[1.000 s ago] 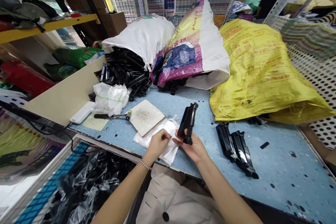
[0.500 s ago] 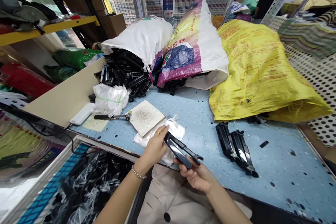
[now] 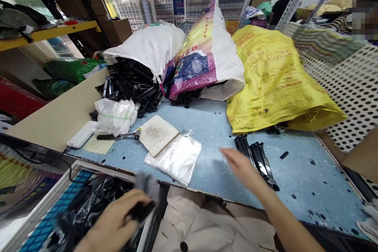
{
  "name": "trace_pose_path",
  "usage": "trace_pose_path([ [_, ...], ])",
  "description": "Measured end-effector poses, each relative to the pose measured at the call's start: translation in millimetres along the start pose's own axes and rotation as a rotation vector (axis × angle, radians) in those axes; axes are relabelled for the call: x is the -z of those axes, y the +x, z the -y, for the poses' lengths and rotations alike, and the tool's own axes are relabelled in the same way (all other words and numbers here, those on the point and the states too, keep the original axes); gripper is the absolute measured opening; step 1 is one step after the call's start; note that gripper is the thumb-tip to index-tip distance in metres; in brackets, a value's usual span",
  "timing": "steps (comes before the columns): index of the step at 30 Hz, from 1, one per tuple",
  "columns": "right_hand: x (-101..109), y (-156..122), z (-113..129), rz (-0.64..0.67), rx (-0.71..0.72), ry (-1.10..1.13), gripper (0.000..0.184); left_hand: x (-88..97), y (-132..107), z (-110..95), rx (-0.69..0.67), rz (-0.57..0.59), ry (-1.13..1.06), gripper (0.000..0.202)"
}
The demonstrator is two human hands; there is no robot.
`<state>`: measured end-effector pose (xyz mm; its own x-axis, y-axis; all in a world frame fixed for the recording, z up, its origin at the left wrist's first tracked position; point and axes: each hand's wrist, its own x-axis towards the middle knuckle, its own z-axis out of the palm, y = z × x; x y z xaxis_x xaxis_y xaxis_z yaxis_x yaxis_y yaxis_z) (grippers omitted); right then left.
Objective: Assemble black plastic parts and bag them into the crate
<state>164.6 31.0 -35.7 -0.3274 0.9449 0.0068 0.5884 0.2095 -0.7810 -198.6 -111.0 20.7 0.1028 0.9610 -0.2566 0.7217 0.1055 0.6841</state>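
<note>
The left hand (image 3: 113,220) clenches a black plastic part (image 3: 141,211) above a white crate (image 3: 100,170) of black parts (image 3: 88,204) in clear plastic; the right hand (image 3: 243,169) is open, empty, over the table (image 3: 206,169).

Black parts (image 3: 262,159); red-printed yellow sack (image 3: 274,82); speckled blue table (image 3: 310,193)

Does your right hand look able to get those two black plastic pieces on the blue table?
Probably yes: the right hand, though blurred, is right beside the black plastic pieces, and I see nothing between them blocking the way.
</note>
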Motion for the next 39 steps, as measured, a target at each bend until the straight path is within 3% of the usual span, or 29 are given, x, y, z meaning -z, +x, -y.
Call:
trace_pose_path([
  [1, 16.2, 9.4, -13.7, -0.093, -0.009, -0.205, 0.037, 12.4, -9.5, 24.4, 0.075, -0.027, 0.054, 0.047],
  [3, 36.3, 29.3, -35.2, -0.161, -0.099, -0.539, 0.036, 27.9, -18.1, 70.2, 0.256, -0.088, 0.208, 0.047],
  [5, 37.0, 44.7, -43.0, -0.144, -0.115, -0.736, 0.036, 29.2, -10.5, 97.4, 0.402, -0.157, 0.368, 0.044],
  [6, 31.1, 48.8, -41.2, -0.122, -0.087, -0.780, 0.037, 24.9, -0.9, 100.3, 0.429, -0.183, 0.407, 0.041],
  [8, 12.6, 48.0, -29.6, -0.050, 0.028, -0.782, 0.038, 7.3, 26.4, 84.1, 0.358, -0.211, 0.348, 0.031],
  [11, -12.4, 29.3, -7.7, 0.123, 0.207, -0.667, 0.043, -37.0, 74.9, 25.1, 0.054, -0.226, 0.097, 0.018],
  [13, -18.1, 12.7, -0.1, 0.204, 0.276, -0.576, 0.042, -70.6, 102.9, -14.1, -0.111, -0.287, 0.112, 0.013],
  [15, -16.0, -1.4, -1.4, 0.218, 0.278, -0.488, 0.034, -97.3, 123.5, -39.3, -0.183, -0.312, 0.152, 0.009],
  [18, -9.6, -13.4, -16.4, 0.127, 0.204, -0.379, 0.023, -112.0, 143.1, -46.6, -0.119, -0.253, 0.044, 0.008],
  [21, -8.7, -16.5, -35.9, -0.058, 0.065, -0.400, 0.028, -102.5, 155.5, -33.9, -0.054, -0.213, -0.081, 0.014],
  [23, -9.0, -16.0, -45.8, -0.075, -0.027, -0.407, 0.032, -92.7, 161.5, -24.6, -0.035, -0.197, -0.134, 0.017],
  [26, -8.4, -13.8, -49.2, 0.011, -0.129, -0.204, 0.031, -83.7, 166.5, -16.9, -0.022, -0.146, -0.210, 0.018],
  [29, -13.9, -9.1, -34.9, 0.050, -0.268, 0.295, 0.037, -85.6, 163.7, -18.8, -0.018, -0.137, -0.232, 0.015],
  [33, -36.6, 1.5, -5.0, 0.061, -0.426, 0.940, 0.039, -100.5, 148.3, -32.5, -0.066, -0.234, -0.110, 0.010],
  [36, -52.2, 7.9, 6.3, 0.022, -0.468, 1.149, 0.033, -105.6, 142.5, -38.3, -0.094, -0.232, 0.008, 0.005],
  [39, -59.1, 9.3, 6.2, 0.017, -0.513, 1.270, 0.029, -96.8, 149.4, -32.9, -0.045, -0.152, -0.065, 0.014],
])
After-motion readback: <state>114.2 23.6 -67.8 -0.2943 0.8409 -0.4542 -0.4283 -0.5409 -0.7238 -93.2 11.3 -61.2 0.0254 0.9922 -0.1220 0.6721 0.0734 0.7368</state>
